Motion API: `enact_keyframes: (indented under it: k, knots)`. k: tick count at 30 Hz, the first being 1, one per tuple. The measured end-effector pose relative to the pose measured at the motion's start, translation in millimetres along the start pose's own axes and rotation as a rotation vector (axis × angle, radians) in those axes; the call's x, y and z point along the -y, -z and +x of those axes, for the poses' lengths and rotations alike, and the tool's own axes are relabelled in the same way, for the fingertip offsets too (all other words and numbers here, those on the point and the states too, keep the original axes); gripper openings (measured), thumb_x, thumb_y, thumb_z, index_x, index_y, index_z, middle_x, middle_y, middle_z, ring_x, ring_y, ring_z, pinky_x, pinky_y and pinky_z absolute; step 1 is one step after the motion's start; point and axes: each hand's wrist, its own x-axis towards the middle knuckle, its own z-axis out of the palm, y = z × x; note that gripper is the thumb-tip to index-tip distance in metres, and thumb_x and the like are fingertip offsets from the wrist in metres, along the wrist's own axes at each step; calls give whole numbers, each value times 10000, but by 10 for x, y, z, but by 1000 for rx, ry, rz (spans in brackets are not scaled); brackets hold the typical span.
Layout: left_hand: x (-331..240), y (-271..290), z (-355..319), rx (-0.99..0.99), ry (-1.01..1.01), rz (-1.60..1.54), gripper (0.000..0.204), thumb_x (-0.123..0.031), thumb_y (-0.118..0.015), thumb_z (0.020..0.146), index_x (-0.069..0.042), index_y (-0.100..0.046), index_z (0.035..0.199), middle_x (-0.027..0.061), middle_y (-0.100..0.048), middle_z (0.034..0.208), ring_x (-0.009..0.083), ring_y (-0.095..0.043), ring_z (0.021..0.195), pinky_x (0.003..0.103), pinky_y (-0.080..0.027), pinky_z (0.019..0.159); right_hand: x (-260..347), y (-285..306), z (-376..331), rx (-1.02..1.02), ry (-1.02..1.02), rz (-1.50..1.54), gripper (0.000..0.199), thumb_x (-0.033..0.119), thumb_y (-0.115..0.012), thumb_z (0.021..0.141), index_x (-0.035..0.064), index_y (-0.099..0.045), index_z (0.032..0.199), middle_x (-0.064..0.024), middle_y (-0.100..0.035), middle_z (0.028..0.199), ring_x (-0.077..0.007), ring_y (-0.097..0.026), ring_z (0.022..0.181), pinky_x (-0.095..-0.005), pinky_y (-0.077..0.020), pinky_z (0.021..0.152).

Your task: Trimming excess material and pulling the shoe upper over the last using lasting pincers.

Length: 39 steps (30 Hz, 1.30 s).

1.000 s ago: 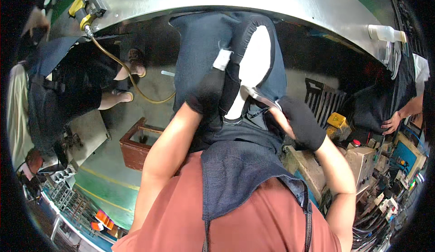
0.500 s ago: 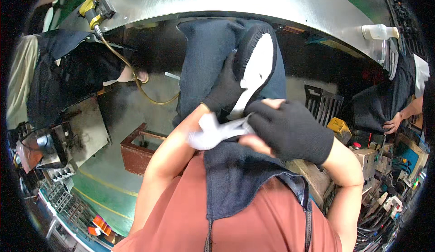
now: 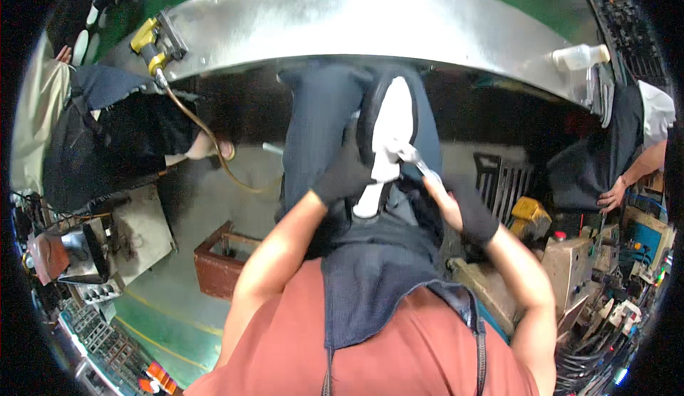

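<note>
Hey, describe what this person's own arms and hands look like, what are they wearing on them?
Both forearms are bare, coming out of short rust-red sleeves. The left hand wears a black knit glove that ends at the wrist. The right hand wears a matching black glove. A dark blue apron hangs at the chest.

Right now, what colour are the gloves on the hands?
Black, on both left hand and right hand; head view.
</note>
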Motion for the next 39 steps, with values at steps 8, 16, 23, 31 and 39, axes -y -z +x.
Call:
enact_keyframes:
  k: [8,16,23,31,39]
  knots:
    - [-256,136,87,-47,214,-351,997,-238,-876,652,13,-307,1431,175,-499,1336,265,-536,1171,412,-455,993,-753,-873,-122,-454,-422,628,751,622,-238,992,79,-573,597,-48,-539,536,-181,-518,555,-305,-440,651]
    - [-679,1007,2158,55,218,-906,460,-233,-693,866,-18,-537,1241,37,-631,1041,149,-622,911,308,-526,834,-816,-745,55,-531,-303,744,571,523,-321,1024,81,-549,744,-25,-525,572,-134,-516,514,-300,-426,526]
    - [-488,1178,2952,177,96,-432,429,-258,-678,887,-19,-603,1234,77,-663,1110,167,-643,956,329,-516,840,-920,-645,309,-417,-405,888,550,468,-336,1038,62,-599,777,-30,-584,646,-110,-547,591,-280,-436,579]
    - [115,1411,3381,-657,-179,342,480,-267,-716,816,19,-541,1160,217,-628,1053,351,-638,945,396,-509,818,-1014,-393,669,-460,-279,905,526,453,-342,1040,60,-609,813,-28,-593,675,-105,-550,616,-276,-440,589]
    - [814,1886,4212,-631,-52,251,762,-294,-759,756,-28,-447,1398,193,-526,1332,321,-479,1276,359,-374,1063,-822,-185,1008,-509,-20,887,504,438,-348,1042,59,-619,849,-26,-602,705,-100,-554,641,-272,-444,600]
